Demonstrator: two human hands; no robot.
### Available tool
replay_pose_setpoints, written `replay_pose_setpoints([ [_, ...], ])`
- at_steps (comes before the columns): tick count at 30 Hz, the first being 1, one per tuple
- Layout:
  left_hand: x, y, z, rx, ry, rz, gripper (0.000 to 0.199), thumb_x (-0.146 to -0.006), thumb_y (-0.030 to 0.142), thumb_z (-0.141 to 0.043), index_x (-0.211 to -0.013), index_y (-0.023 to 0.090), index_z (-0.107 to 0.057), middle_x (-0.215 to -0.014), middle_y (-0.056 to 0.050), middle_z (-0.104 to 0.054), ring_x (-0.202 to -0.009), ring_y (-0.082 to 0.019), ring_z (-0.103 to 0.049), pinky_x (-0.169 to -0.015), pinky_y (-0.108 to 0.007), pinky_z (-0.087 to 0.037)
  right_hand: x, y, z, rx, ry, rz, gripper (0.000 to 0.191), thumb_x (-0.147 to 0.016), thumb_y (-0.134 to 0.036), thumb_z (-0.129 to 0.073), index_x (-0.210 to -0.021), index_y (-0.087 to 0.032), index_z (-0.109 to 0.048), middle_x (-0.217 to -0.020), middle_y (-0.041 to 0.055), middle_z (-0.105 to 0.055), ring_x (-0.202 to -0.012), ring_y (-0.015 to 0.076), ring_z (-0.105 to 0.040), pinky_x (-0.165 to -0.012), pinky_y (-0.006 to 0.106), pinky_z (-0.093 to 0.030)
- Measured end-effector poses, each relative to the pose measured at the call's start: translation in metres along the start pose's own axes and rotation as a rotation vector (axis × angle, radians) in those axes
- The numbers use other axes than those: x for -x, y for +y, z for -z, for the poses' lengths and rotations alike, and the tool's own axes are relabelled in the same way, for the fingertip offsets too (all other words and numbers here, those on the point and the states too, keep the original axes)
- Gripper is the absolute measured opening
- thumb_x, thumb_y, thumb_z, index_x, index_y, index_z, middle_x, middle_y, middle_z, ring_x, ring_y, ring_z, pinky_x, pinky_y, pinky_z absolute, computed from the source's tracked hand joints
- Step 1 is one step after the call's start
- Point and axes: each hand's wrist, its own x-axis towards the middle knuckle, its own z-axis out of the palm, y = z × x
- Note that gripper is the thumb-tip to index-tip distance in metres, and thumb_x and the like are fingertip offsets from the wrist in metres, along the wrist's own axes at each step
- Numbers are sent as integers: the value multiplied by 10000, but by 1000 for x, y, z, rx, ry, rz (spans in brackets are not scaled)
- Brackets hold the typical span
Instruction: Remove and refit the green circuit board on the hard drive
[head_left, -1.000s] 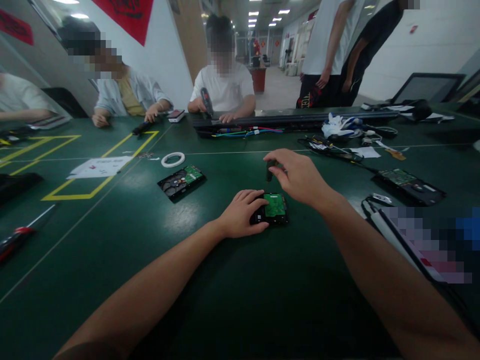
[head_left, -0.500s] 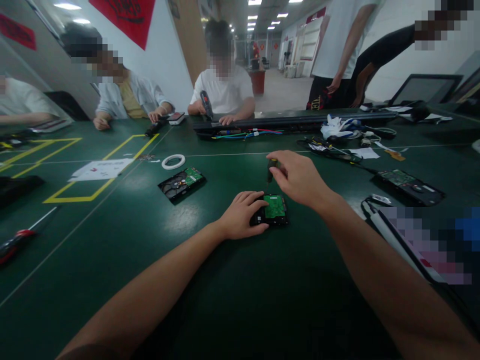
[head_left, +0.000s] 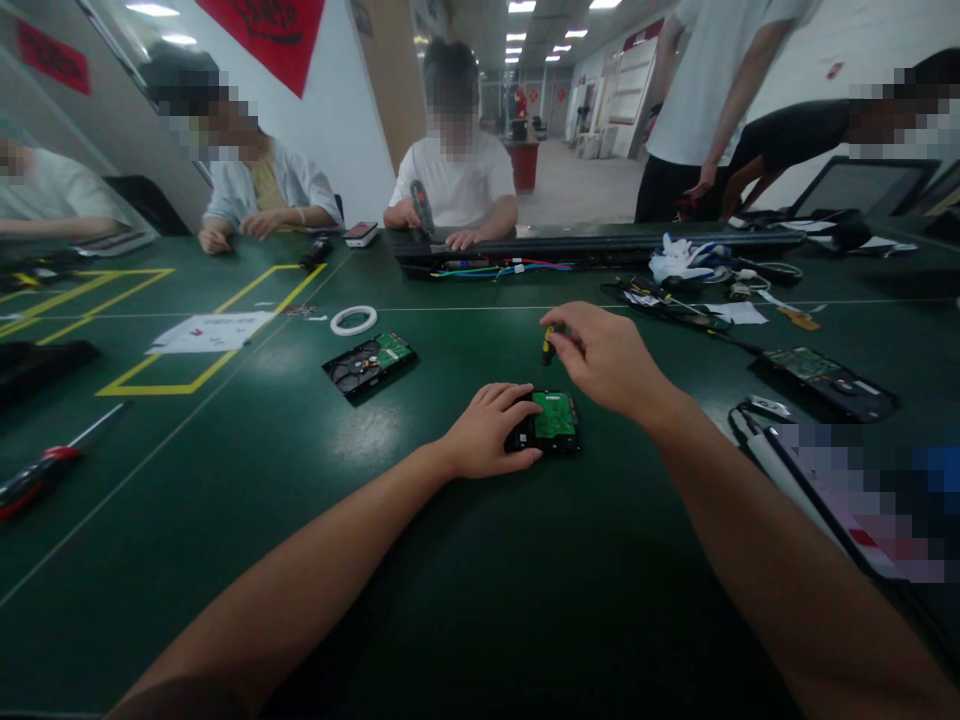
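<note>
A hard drive (head_left: 556,418) lies on the green table with its green circuit board up. My left hand (head_left: 495,430) grips it from the left, thumb at the near edge and fingers over the far part, hiding its left end. Pinched in my right hand (head_left: 604,350) is a small screwdriver (head_left: 550,345) with a yellow and black handle. It points down above the drive's far edge; its thin shaft is blurred, and I cannot tell if the tip touches. To the left rests a second hard drive (head_left: 370,365), turned at an angle.
A white tape ring (head_left: 354,320) and a paper sheet (head_left: 212,331) lie at left, a red-handled screwdriver (head_left: 56,460) nearer. Right are another hard drive (head_left: 825,382), cables (head_left: 667,305) and white gloves (head_left: 682,258). Across the table a person holds a power screwdriver (head_left: 422,207) by a long black bar (head_left: 600,245).
The view has shifted slightly. In my right hand the screwdriver's handle has turned, showing more yellow. My left hand stays on the hard drive. A seated person at left has drawn a hand back.
</note>
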Motion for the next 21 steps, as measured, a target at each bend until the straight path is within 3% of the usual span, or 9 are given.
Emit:
replay_pose_setpoints([
  [7, 0, 1, 0, -7, 10, -12, 643, -927, 576, -712, -1443, 214, -585, -1615, -177, -492, -1483, -384, -457, -1247, -592, -347, 1, 0, 1, 5, -42, 27, 162, -991, -199, -530, -1090, -204, -658, -1068, 105, -748, -967, 274, -679, -904, 430, -502],
  [16, 0, 0, 0, -10, -4, -2, 655, -929, 597, -700, -1457, 229, -573, -1628, -166, -479, -1497, -384, -446, -1249, -602, -342, 3, -1, 0, -4, -31, -38, 49, -977, -221, -585, -1022, -228, -603, -959, 52, -729, -748, 207, -640, -744, 368, -465],
  [21, 0, 0, 0, 2, -8, 0, 641, -935, 592, -696, -1463, 250, -570, -1639, -158, -469, -1500, -388, -440, -1243, -620, -345, 3, -1, -2, -32, -35, -51, 169, -972, -211, -568, -1138, -222, -601, -1028, 73, -756, -791, 224, -662, -751, 376, -483],
])
